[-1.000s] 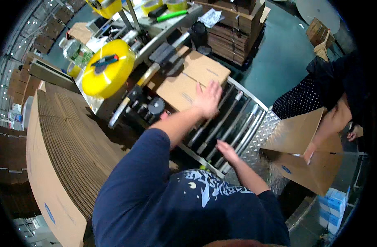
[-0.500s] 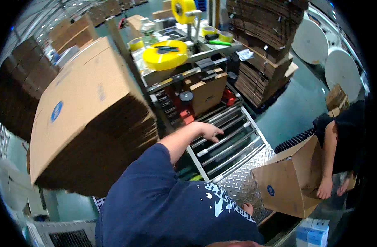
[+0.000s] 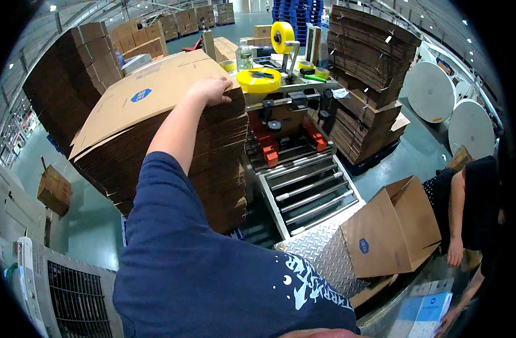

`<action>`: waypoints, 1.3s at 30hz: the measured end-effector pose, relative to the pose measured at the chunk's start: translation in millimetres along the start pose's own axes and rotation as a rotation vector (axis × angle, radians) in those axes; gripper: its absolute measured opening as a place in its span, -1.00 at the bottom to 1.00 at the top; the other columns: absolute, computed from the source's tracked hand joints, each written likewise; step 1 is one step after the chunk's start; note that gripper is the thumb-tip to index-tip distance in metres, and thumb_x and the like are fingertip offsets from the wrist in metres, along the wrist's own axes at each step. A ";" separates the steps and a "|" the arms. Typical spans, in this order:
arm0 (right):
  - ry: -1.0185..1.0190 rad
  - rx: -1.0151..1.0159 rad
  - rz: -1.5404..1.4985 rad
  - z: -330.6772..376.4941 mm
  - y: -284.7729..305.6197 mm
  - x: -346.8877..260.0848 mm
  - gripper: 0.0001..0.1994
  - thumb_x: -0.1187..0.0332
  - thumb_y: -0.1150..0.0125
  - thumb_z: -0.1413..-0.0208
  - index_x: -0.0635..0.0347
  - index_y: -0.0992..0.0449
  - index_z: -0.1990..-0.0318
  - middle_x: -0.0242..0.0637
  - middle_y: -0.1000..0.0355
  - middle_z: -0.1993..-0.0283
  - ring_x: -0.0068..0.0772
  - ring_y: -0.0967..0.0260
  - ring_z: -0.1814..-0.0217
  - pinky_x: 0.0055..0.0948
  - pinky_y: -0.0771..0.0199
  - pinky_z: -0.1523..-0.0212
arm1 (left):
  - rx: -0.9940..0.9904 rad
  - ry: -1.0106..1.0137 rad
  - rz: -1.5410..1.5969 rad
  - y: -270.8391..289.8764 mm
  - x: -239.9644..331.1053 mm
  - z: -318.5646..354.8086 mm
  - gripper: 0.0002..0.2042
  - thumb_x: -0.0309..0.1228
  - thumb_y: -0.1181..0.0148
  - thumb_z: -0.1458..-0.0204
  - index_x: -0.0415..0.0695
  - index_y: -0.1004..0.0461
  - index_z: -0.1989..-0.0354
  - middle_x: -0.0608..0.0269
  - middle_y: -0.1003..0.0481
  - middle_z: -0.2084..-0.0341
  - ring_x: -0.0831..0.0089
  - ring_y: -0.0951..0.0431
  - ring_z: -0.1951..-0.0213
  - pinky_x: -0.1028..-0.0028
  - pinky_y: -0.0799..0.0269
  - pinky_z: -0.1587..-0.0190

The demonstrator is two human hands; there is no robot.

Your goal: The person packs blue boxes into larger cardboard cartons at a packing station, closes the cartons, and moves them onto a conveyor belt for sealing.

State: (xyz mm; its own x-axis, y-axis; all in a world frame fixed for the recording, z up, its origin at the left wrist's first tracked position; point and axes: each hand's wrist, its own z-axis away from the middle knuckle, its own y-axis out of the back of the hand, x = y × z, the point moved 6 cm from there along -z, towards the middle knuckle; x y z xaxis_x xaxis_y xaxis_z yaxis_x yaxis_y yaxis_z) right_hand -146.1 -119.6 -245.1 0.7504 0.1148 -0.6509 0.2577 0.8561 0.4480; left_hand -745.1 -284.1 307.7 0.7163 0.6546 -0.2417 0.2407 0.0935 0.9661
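My left hand (image 3: 213, 92) is at the near right corner of a tall stack of flattened cardboard boxes (image 3: 173, 96). Its fingers curl over the edge of the top sheet, and my arm reaches across the stack's side. My right hand does not show; my body in a dark shirt fills the lower middle. To the right, an open cardboard box (image 3: 376, 236) with a blue mark rests tilted on a diamond-plate metal sheet (image 3: 320, 250). A co-worker's hand (image 3: 455, 252) hangs close to that box's open side.
A roller conveyor (image 3: 311, 194) leads to a taping machine with red guides (image 3: 270, 156). Yellow tape rolls (image 3: 259, 80) and a bottle (image 3: 244, 56) sit on top. Blue-and-white cartons (image 3: 427, 312) lie lower right. Another cardboard stack (image 3: 365, 84) and large white rolls (image 3: 471, 128) stand beyond; a grey grilled unit (image 3: 72, 293) is lower left.
My left hand has moved from above the rollers to the cardboard stack. The box in the taping machine has moved farther in. My right hand has gone out of sight; the co-worker's other arm reaches lower.
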 end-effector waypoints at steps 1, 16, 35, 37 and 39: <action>-0.024 -0.005 -0.003 7.1 -2.4 6.6 -0.73 0.29 -0.12 0.04 0.27 -0.46 0.21 -0.18 -0.47 0.33 -0.38 -0.41 0.30 -0.43 -0.38 0.27 | 0.083 -0.010 0.007 -4.4 -6.5 13.3 -0.58 -0.18 -0.14 0.07 -0.09 -0.32 0.04 0.07 -0.31 0.02 0.14 -0.32 -0.01 0.29 -0.27 -0.02; 0.582 0.554 0.116 113.3 152.6 -229.6 -0.84 0.41 -0.15 0.11 0.29 -0.45 0.36 -0.23 -0.37 0.50 -0.36 -0.35 0.42 -0.44 -0.36 0.34 | 1.145 -0.702 -0.140 209.1 193.3 183.6 -0.94 -0.38 -0.07 0.20 -0.01 -0.41 0.51 0.29 -0.41 0.62 0.37 -0.50 0.51 0.43 -0.43 0.51; 0.450 -0.043 -0.402 222.1 100.6 -344.8 -0.30 0.51 -0.06 0.10 0.36 0.11 -0.23 -0.09 -0.12 -0.19 -0.26 -0.06 -0.24 -0.39 -0.01 -0.20 | 0.142 -0.426 1.320 -108.2 333.2 -31.8 -0.02 0.01 -0.25 0.24 -0.13 0.22 -0.27 -0.30 0.40 -0.22 -0.08 0.32 -0.28 0.18 0.21 -0.25; 0.437 -0.002 -0.733 217.5 107.7 -309.9 -0.33 0.59 0.01 0.13 0.33 0.03 -0.23 -0.23 -0.11 -0.20 -0.42 -0.01 -0.25 -0.44 0.06 -0.23 | -0.041 -0.433 1.655 -106.6 354.8 -4.6 -0.03 -0.07 -0.24 0.21 0.04 0.33 -0.29 -0.30 0.42 -0.22 -0.05 0.37 -0.28 0.21 0.23 -0.25; 0.402 0.140 -0.790 216.3 121.5 -292.6 -0.40 0.64 0.06 0.17 0.31 -0.13 -0.17 -0.27 -0.24 -0.10 -0.47 -0.22 -0.09 -0.50 -0.18 -0.08 | -0.057 -0.524 1.658 -108.2 353.0 -3.0 -0.05 -0.14 -0.24 0.20 0.06 0.33 -0.29 -0.28 0.42 -0.23 -0.04 0.39 -0.28 0.22 0.25 -0.25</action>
State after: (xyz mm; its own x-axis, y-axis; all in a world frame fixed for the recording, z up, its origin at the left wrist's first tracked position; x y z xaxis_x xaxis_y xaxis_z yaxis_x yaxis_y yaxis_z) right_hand -202.7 -158.2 132.2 0.0602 -0.2915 -0.9547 0.7001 0.6941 -0.1678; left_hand -520.2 -60.8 118.0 0.2799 -0.2158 0.9354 -0.9205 -0.3370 0.1977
